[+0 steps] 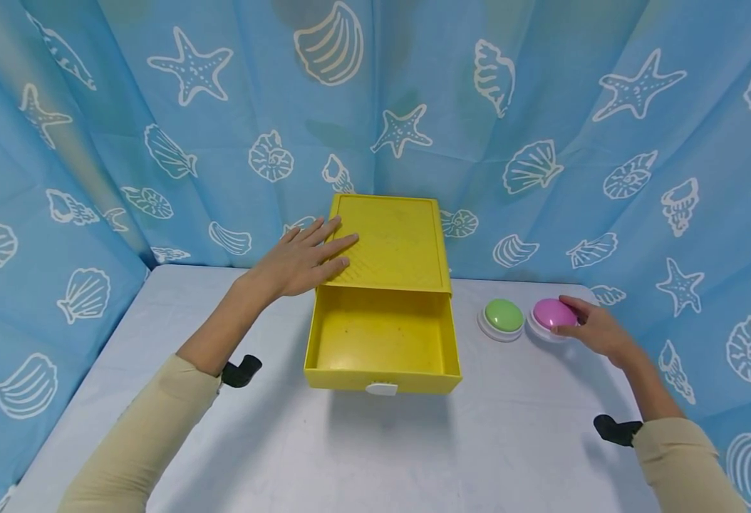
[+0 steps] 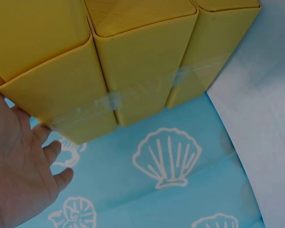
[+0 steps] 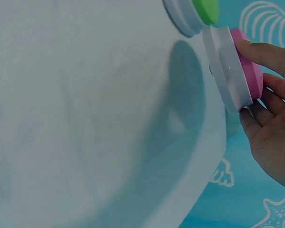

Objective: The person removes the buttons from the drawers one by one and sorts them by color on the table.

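Observation:
A yellow drawer cabinet [image 1: 391,246] stands at the middle back of the table, its top drawer [image 1: 343,380] pulled out towards me; the drawer has a white handle [image 1: 382,389]. My left hand [image 1: 298,260] rests on the cabinet's top at the left edge, fingers spread and fairly straight. Three stacked yellow sections [image 2: 142,66] show in the left wrist view, with clear tape across their sides. At the right, my right hand [image 1: 596,331] holds a pink push button [image 1: 553,313] by its sides, thumb and fingers about its pink dome and white base.
A green push button [image 1: 504,315] with a white base stands between the cabinet and the pink one. The white table [image 1: 241,442] is bounded at the back and sides by a blue curtain [image 1: 414,85] with shells and starfish. Each wrist wears a black mount [image 1: 242,371].

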### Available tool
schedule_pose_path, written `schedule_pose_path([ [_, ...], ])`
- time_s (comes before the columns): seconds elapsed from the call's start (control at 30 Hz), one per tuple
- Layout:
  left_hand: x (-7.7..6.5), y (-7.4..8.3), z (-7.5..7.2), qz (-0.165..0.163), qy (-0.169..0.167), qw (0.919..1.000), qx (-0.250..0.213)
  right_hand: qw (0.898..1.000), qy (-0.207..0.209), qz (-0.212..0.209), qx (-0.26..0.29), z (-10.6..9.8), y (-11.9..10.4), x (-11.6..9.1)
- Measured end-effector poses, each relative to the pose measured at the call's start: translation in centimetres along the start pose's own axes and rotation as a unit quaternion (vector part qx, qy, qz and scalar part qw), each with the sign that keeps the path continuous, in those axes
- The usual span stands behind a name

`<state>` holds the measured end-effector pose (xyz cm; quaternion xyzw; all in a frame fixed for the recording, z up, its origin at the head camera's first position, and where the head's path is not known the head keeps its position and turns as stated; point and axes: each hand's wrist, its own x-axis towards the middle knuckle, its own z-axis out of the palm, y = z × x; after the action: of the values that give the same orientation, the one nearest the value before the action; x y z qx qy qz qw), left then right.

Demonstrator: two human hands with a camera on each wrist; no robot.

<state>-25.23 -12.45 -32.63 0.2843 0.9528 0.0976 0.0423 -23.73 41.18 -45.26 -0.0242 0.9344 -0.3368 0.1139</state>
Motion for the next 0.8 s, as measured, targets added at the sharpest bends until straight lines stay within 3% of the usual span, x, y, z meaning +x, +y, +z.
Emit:
schedule_pose_path([
  [0.33, 0.0, 0.0, 0.0, 0.003, 0.002, 1.0, -0.005, 1.0, 0.017, 0.018, 0.004, 1.4, 1.3, 0.1],
  [0.67, 0.0, -0.1, 0.1, 0.002, 0.004, 1.0, -0.005, 0.999, 0.031, 0.018, 0.031, 3.2, 8.3, 4.0],
  [0.8, 0.0, -0.1, 0.1, 0.0, 0.005, 1.0, -0.003, 0.999, 0.03, 0.018, 0.028, 3.4, 9.8, 4.8],
])
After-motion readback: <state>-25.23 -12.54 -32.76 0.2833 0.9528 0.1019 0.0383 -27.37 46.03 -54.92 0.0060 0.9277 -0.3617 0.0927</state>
